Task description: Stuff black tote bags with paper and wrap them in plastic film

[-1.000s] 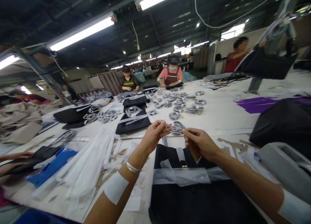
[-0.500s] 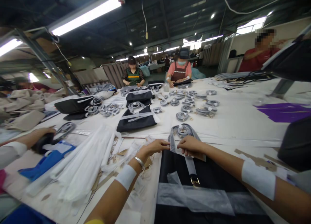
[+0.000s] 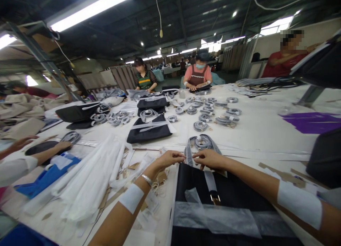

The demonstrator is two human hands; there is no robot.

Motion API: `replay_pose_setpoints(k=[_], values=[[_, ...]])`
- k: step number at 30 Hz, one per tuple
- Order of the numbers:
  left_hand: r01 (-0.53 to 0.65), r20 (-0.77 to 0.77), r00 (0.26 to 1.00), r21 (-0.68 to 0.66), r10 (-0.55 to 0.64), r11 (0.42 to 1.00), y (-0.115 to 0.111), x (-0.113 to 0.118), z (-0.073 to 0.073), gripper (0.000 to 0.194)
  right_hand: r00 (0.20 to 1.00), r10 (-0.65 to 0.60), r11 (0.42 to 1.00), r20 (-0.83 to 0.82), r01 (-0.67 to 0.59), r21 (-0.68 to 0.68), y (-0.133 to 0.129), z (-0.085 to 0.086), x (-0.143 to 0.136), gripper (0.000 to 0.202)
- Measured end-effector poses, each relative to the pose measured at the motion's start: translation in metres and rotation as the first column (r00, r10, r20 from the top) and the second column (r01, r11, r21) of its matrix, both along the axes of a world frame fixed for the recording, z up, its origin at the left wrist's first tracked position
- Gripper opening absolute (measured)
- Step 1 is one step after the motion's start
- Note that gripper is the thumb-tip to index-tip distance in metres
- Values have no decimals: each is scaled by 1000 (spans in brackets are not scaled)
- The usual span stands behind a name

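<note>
A black bag with a gold buckle and translucent wrapping lies in front of me. At its top edge, my left hand pinches at the left side of a wrapped grey handle; what its fingertips grip is too small to make out. My right hand is just to the right, fingers bent together at the same handle, their contents hidden. Behind both hands a coiled grey strap rests within the handle's loop.
White wrapping strips and paper scraps lie left of the bag. Wrapped strap coils and black bags are spread farther back. A co-worker's hands are at the left; two people work across the table; purple material lies right.
The view has shifted slightly. My hands stay at the handle, with the right fingers a little higher. At the left, the co-worker's hands and dark item have moved.
</note>
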State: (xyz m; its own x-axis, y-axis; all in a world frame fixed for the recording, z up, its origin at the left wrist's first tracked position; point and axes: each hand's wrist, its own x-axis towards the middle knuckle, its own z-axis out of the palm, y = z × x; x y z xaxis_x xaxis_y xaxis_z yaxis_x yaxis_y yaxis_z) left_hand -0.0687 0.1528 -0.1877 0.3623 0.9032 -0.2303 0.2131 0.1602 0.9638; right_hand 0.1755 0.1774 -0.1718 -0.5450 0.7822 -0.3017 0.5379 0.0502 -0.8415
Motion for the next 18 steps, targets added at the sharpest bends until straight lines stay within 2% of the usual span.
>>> replay_pose_setpoints(k=[3,5,8,10,11,13,14,16,18], values=[[-72,110,991,-32,75,997,-8,-9,5,43,997,-75,996,-26,76,35,-8,2,8,53],[-112,207,971,-53,120,992,-14,-9,9,48,987,-122,992,-104,123,2,-16,4,11,56],[-144,324,933,-66,157,987,-23,-1,14,54,906,-240,960,-349,168,-224,-27,7,12,49],[-145,387,908,-72,161,987,-27,6,16,56,816,-289,926,-500,106,-362,-33,9,11,41],[-146,410,897,-74,164,986,-28,9,17,57,787,-277,923,-551,60,-379,-35,10,10,39],[-162,421,891,-57,171,985,-30,15,18,57,759,-209,944,-616,-8,-331,-37,11,7,43],[-173,407,898,-29,170,984,-30,17,18,56,768,-176,960,-616,-4,-279,-37,11,6,46],[-182,344,927,65,150,981,-30,20,18,56,818,-145,985,-556,67,-158,-35,9,1,47],[-172,268,956,189,117,967,-29,23,18,56,861,-163,986,-481,151,-64,-33,6,-5,44]])
